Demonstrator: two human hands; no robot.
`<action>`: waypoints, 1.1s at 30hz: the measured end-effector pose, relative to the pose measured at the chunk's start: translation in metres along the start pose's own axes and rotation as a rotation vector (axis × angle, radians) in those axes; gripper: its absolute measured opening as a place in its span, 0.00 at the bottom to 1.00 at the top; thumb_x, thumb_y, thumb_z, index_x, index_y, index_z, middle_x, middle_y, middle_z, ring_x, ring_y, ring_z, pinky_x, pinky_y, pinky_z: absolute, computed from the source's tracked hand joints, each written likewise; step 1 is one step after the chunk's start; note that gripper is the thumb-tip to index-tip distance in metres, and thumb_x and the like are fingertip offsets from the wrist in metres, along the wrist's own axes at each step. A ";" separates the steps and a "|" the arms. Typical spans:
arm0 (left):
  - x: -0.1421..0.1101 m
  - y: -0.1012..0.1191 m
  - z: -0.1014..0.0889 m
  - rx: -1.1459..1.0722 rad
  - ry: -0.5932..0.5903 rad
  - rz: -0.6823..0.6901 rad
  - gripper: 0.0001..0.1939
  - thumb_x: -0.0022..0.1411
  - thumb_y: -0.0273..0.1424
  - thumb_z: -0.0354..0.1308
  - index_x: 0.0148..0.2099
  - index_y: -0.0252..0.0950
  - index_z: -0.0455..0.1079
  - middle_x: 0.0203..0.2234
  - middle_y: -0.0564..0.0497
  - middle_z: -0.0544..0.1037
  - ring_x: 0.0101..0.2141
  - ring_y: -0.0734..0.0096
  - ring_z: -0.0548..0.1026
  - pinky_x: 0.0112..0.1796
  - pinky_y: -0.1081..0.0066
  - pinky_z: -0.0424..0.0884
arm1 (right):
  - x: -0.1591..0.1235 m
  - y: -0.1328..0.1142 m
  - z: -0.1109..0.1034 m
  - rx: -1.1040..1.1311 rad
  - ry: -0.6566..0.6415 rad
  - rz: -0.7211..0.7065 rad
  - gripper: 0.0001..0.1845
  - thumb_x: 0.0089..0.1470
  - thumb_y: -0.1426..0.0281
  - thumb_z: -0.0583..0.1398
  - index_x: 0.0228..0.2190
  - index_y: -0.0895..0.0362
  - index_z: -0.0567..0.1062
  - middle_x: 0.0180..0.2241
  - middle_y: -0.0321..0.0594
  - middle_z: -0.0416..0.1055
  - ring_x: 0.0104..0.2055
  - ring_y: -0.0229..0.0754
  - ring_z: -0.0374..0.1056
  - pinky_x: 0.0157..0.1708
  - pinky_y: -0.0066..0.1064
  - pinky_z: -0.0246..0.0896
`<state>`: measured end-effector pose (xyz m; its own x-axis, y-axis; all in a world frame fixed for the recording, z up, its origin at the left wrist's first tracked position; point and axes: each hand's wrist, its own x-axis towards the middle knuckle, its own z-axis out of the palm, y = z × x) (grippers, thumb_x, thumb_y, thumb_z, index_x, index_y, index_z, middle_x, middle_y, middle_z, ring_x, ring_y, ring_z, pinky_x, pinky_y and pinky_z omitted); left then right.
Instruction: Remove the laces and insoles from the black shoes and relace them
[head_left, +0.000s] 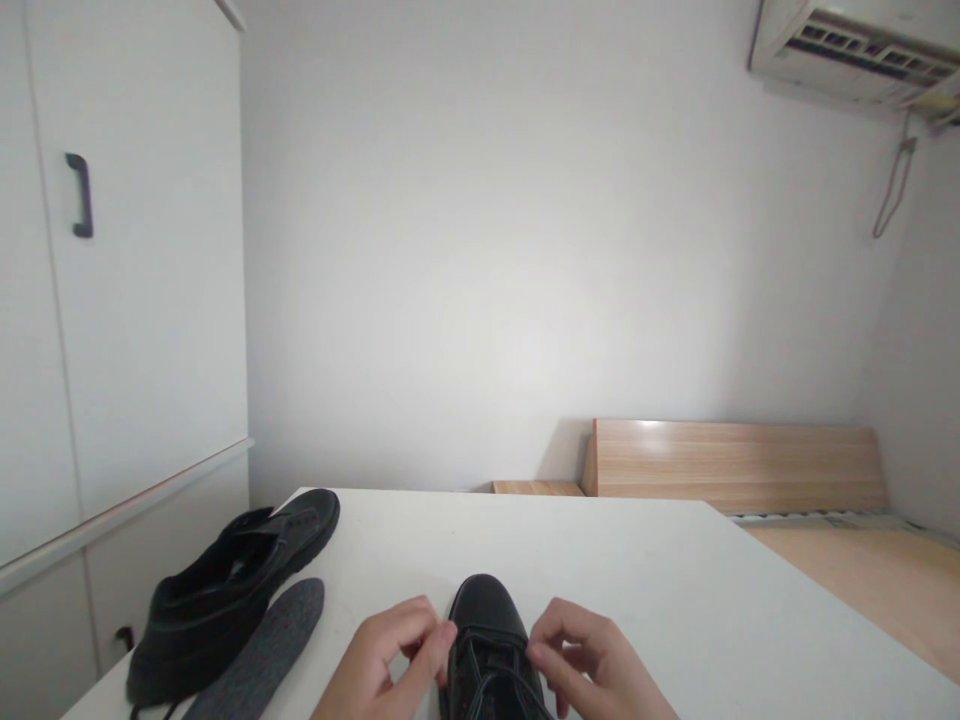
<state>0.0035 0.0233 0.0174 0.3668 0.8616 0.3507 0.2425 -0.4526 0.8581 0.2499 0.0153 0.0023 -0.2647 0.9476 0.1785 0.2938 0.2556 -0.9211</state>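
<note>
A black leather shoe [486, 612] stands on the white table [675, 600], toe pointing away from me, at the bottom middle of the head view. My left hand [390, 655] pinches the lacing on the shoe's left side, fingers closed. My right hand [592, 665] pinches at the laces on the right side, fingers curled. The heel of the shoe is cut off by the frame's bottom edge. A second black shoe [232, 580] lies to the left, with a dark grey insole [266, 650] flat beside it.
A white wardrobe with a dark handle [81, 195] rises at the left, close to the table. Behind the table stands a wooden bed headboard [735, 465] against the white wall. An air conditioner [855, 50] hangs at the top right.
</note>
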 end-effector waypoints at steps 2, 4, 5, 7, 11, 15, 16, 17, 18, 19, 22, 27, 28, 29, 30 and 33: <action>0.002 -0.014 0.011 -0.036 0.119 -0.038 0.21 0.62 0.51 0.60 0.35 0.37 0.75 0.28 0.50 0.75 0.30 0.66 0.74 0.34 0.71 0.69 | 0.005 0.014 0.004 0.071 0.005 0.035 0.26 0.50 0.47 0.66 0.30 0.58 0.71 0.27 0.35 0.67 0.25 0.38 0.65 0.23 0.28 0.65; 0.002 -0.026 0.018 -0.097 0.144 -0.034 0.18 0.61 0.47 0.62 0.40 0.37 0.76 0.33 0.48 0.77 0.33 0.65 0.76 0.35 0.71 0.71 | 0.006 0.021 0.006 0.119 0.027 0.056 0.22 0.50 0.51 0.67 0.31 0.57 0.71 0.26 0.35 0.68 0.26 0.38 0.67 0.25 0.28 0.67; 0.002 -0.029 0.020 -0.103 0.144 -0.008 0.16 0.62 0.46 0.61 0.39 0.38 0.77 0.33 0.47 0.77 0.34 0.64 0.77 0.35 0.71 0.72 | 0.006 0.022 0.007 0.124 0.033 0.055 0.21 0.51 0.53 0.67 0.31 0.57 0.72 0.26 0.35 0.69 0.26 0.39 0.68 0.25 0.29 0.68; 0.002 -0.030 0.022 -0.055 0.139 0.066 0.16 0.65 0.43 0.58 0.33 0.38 0.78 0.31 0.47 0.77 0.33 0.65 0.77 0.34 0.72 0.71 | 0.004 0.019 0.008 0.089 0.042 0.028 0.17 0.53 0.55 0.65 0.32 0.58 0.74 0.27 0.37 0.69 0.27 0.40 0.68 0.26 0.30 0.68; 0.001 -0.020 0.020 0.090 0.149 0.143 0.12 0.66 0.34 0.57 0.31 0.38 0.75 0.28 0.50 0.75 0.30 0.67 0.75 0.33 0.73 0.69 | -0.002 0.005 0.015 -0.064 0.140 -0.099 0.08 0.55 0.65 0.62 0.28 0.57 0.72 0.28 0.38 0.69 0.31 0.42 0.67 0.29 0.30 0.65; -0.004 -0.006 0.018 0.154 0.102 0.110 0.08 0.67 0.30 0.53 0.34 0.38 0.69 0.31 0.51 0.75 0.34 0.65 0.74 0.38 0.71 0.68 | -0.006 -0.006 0.023 -0.096 0.184 -0.131 0.06 0.54 0.67 0.59 0.28 0.55 0.68 0.27 0.36 0.67 0.30 0.41 0.63 0.31 0.32 0.59; -0.004 -0.003 0.017 0.151 0.086 0.089 0.08 0.67 0.30 0.52 0.34 0.38 0.68 0.30 0.51 0.74 0.34 0.65 0.73 0.39 0.71 0.67 | -0.007 -0.008 0.023 -0.076 0.184 -0.126 0.07 0.55 0.66 0.59 0.28 0.55 0.67 0.27 0.36 0.66 0.30 0.41 0.62 0.32 0.33 0.58; -0.005 -0.001 0.017 0.133 0.070 0.067 0.08 0.68 0.31 0.51 0.34 0.38 0.67 0.30 0.51 0.73 0.34 0.65 0.73 0.39 0.71 0.67 | -0.008 -0.010 0.023 -0.044 0.183 -0.119 0.08 0.56 0.65 0.58 0.29 0.55 0.67 0.26 0.35 0.65 0.30 0.41 0.61 0.33 0.33 0.57; -0.006 0.000 0.016 0.099 0.047 0.045 0.09 0.68 0.32 0.50 0.34 0.38 0.66 0.29 0.52 0.72 0.34 0.65 0.72 0.39 0.71 0.66 | -0.008 -0.012 0.022 -0.002 0.177 -0.110 0.09 0.57 0.64 0.58 0.29 0.55 0.67 0.26 0.35 0.64 0.31 0.41 0.60 0.33 0.33 0.56; -0.006 0.001 0.015 0.052 0.021 0.021 0.10 0.69 0.34 0.50 0.34 0.38 0.65 0.29 0.52 0.70 0.34 0.66 0.71 0.39 0.71 0.65 | -0.009 -0.014 0.021 0.052 0.164 -0.096 0.10 0.58 0.63 0.59 0.29 0.55 0.67 0.26 0.35 0.64 0.31 0.41 0.59 0.34 0.33 0.55; -0.004 -0.001 0.011 -0.153 -0.050 -0.049 0.11 0.66 0.39 0.55 0.35 0.38 0.64 0.28 0.55 0.65 0.32 0.69 0.66 0.36 0.71 0.63 | -0.009 -0.019 0.015 0.291 0.101 -0.058 0.14 0.54 0.61 0.65 0.30 0.56 0.67 0.28 0.33 0.63 0.31 0.39 0.57 0.33 0.31 0.53; 0.001 -0.009 0.002 -0.440 -0.055 -0.093 0.21 0.55 0.42 0.68 0.41 0.39 0.61 0.25 0.61 0.60 0.27 0.75 0.61 0.31 0.74 0.58 | -0.008 -0.022 0.004 0.582 0.117 -0.029 0.18 0.48 0.63 0.70 0.31 0.55 0.66 0.24 0.27 0.60 0.24 0.33 0.54 0.27 0.26 0.50; 0.002 -0.009 0.000 -0.449 -0.053 -0.109 0.20 0.55 0.42 0.67 0.41 0.40 0.61 0.24 0.61 0.59 0.26 0.75 0.59 0.30 0.75 0.57 | -0.007 -0.022 0.001 0.546 0.103 -0.012 0.18 0.48 0.62 0.70 0.31 0.54 0.66 0.22 0.25 0.58 0.22 0.32 0.50 0.24 0.26 0.46; 0.003 -0.009 -0.002 -0.431 -0.056 -0.125 0.19 0.56 0.41 0.66 0.40 0.40 0.61 0.24 0.62 0.58 0.25 0.76 0.58 0.28 0.75 0.56 | -0.006 -0.021 -0.001 0.478 0.081 0.005 0.18 0.48 0.62 0.70 0.31 0.54 0.67 0.21 0.24 0.55 0.20 0.31 0.47 0.22 0.26 0.42; 0.004 -0.008 -0.005 -0.380 -0.060 -0.134 0.16 0.58 0.40 0.64 0.39 0.40 0.61 0.24 0.62 0.57 0.24 0.76 0.58 0.27 0.76 0.56 | -0.006 -0.020 -0.003 0.388 0.053 0.019 0.17 0.49 0.61 0.69 0.30 0.55 0.68 0.20 0.24 0.55 0.20 0.31 0.46 0.21 0.26 0.40; 0.005 -0.004 -0.012 -0.060 -0.053 -0.107 0.09 0.60 0.35 0.60 0.36 0.39 0.63 0.23 0.60 0.60 0.26 0.73 0.62 0.29 0.74 0.58 | -0.004 -0.016 -0.007 0.082 -0.018 0.046 0.13 0.50 0.63 0.68 0.31 0.57 0.73 0.21 0.29 0.63 0.24 0.33 0.53 0.25 0.27 0.44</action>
<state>-0.0068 0.0320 0.0198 0.3891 0.8903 0.2367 0.2294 -0.3425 0.9111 0.2530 0.0088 0.0187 -0.2698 0.9541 0.1300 0.2300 0.1950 -0.9535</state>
